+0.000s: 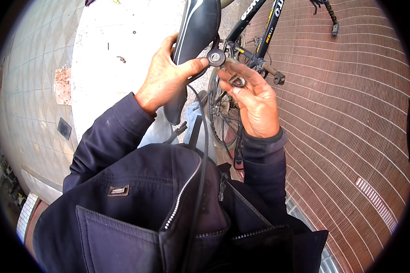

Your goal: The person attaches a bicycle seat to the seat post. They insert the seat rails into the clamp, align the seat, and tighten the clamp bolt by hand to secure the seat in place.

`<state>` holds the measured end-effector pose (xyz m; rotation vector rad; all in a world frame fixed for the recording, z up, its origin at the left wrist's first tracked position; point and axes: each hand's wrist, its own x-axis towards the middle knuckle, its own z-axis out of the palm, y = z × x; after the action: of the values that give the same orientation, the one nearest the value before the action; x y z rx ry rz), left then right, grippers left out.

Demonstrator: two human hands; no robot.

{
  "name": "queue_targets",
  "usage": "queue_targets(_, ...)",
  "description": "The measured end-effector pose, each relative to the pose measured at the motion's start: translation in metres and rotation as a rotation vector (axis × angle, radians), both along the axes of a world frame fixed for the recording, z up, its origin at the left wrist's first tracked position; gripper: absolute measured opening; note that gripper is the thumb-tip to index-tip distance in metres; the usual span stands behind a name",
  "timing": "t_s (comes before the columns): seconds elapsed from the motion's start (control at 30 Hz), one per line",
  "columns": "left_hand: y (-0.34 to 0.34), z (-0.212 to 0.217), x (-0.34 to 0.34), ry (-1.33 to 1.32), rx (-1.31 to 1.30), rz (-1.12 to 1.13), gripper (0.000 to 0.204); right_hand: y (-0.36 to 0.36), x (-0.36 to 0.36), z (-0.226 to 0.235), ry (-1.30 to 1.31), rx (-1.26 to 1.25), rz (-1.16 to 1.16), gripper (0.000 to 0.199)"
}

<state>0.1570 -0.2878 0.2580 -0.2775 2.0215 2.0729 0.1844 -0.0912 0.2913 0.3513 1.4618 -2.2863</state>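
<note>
My left hand is closed round the middle of a black bicycle saddle with pale stripes. Its fingers go behind the saddle, and the thumb reaches across to a round dark metal ring with a hole, beside the saddle's edge. Close to that ring, on the right, my right hand has its palm turned up. A small, worn, curved metal piece, like part of a saddle clamp, sits between its thumb and fingers. The fingers behind the saddle are hidden.
A black bicycle frame stands just beyond my right hand, with a pedal sticking out and a rear wheel below. Small loose parts lie on the white surface at left. A dark cable hangs before my jacket.
</note>
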Motion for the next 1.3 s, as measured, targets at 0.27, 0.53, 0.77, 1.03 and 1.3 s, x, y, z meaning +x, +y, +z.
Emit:
queue_targets(0.27,0.004,-0.002,0.002,-0.020,0.081,-0.049,0.086,-0.001,-0.002,-0.008,-0.046,-0.092,-0.041,0.032)
queue_targets(0.53,0.001,-0.005,0.002,-0.013,0.061,-0.055,0.085,-0.002,-0.005,-0.017,-0.109,-0.115,-0.074,0.032)
queue_targets(0.77,-0.004,-0.003,0.000,-0.105,0.227,-0.060,0.070,-0.006,-0.003,-0.028,-0.146,0.014,-0.156,0.031)
queue_targets(1.03,-0.012,-0.014,0.002,-0.218,0.504,-0.084,0.053,-0.005,-0.014,-0.011,-0.094,0.155,-0.013,0.027)
queue_targets(1.3,-0.017,-0.029,0.003,-0.312,0.886,-0.128,0.051,-0.011,-0.027,-0.001,0.014,0.351,0.027,0.028)
